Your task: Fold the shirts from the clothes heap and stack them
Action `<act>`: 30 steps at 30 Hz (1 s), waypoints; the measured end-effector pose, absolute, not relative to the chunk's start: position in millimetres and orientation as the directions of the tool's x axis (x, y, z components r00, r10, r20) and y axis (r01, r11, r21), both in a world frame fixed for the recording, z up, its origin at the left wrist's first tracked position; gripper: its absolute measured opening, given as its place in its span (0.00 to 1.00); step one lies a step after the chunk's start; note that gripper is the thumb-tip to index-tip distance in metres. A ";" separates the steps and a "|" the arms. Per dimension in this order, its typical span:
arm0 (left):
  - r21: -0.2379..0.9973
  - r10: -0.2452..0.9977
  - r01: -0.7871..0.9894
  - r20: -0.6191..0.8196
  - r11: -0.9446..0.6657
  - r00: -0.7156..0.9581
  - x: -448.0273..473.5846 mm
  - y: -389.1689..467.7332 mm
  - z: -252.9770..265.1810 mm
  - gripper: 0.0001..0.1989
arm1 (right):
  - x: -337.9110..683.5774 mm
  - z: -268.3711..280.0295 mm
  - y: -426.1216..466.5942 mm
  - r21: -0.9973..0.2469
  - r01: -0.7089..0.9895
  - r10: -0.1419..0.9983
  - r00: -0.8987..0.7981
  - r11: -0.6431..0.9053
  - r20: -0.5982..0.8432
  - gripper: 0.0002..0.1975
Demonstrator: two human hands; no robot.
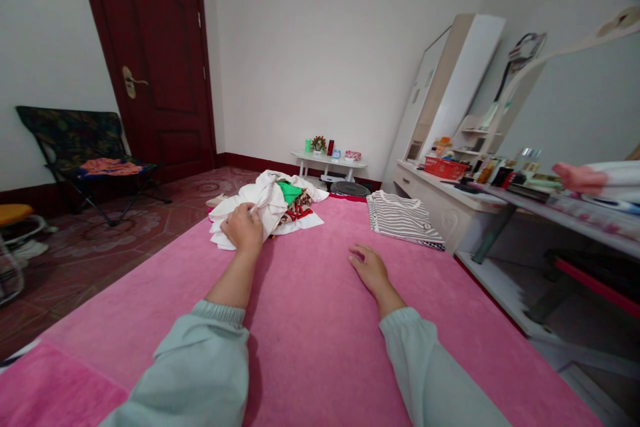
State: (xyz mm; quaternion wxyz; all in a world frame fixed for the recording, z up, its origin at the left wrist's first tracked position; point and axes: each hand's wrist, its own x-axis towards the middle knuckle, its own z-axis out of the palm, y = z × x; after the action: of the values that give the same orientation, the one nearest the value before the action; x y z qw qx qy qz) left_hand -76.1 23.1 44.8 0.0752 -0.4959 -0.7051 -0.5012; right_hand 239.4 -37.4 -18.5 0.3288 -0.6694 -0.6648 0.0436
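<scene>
A heap of crumpled clothes lies at the far left of the pink bed cover (310,320). Its top is a white garment (267,195); a green cloth (288,192) and a brown-and-red patterned cloth (299,207) show at its right side. My left hand (243,227) is closed on the near edge of the white garment, its fingertips partly hidden. Over the middle right of the cover, my right hand (370,270) holds nothing, with its fingers loosely bent and apart. Beyond it, a folded stack of striped shirts (405,219) lies near the right edge.
A dressing table (440,190) with a red basket (444,167) and bottles stands along the right side, beside a grey-topped table (540,203). A low white table (327,160) is past the bed's far end. At left are a folding chair (75,140) and a door (160,67).
</scene>
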 end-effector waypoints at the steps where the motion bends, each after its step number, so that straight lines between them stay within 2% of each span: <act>1: 0.636 0.627 0.772 0.594 0.017 -0.504 -75.8 22.5 43.4 0.10 | 239.3 -18.3 -37.5 -0.497 0.862 0.919 0.112 0.100 0.379 0.16; 5: 0.594 0.580 0.804 0.644 0.032 -0.498 -75.0 18.0 39.9 0.20 | 239.7 -18.5 -37.5 -0.496 0.863 0.918 0.110 0.103 0.381 0.16; 12: 0.602 0.627 0.798 0.612 0.025 -0.481 -83.4 22.4 37.5 0.11 | 240.2 -19.2 -37.0 -0.498 0.861 0.914 0.115 0.104 0.389 0.15; 30: 0.580 0.612 0.815 0.646 -0.005 -0.456 -83.6 31.0 23.7 0.14 | 240.2 -19.0 -36.5 -0.492 0.865 0.918 0.114 0.097 0.380 0.16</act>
State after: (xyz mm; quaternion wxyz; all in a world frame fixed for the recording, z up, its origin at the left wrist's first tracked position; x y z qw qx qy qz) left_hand -83.6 31.0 23.7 0.1030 -0.5113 -0.6977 -0.4910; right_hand 240.2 -36.5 -19.0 0.3270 -0.6708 -0.6644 0.0403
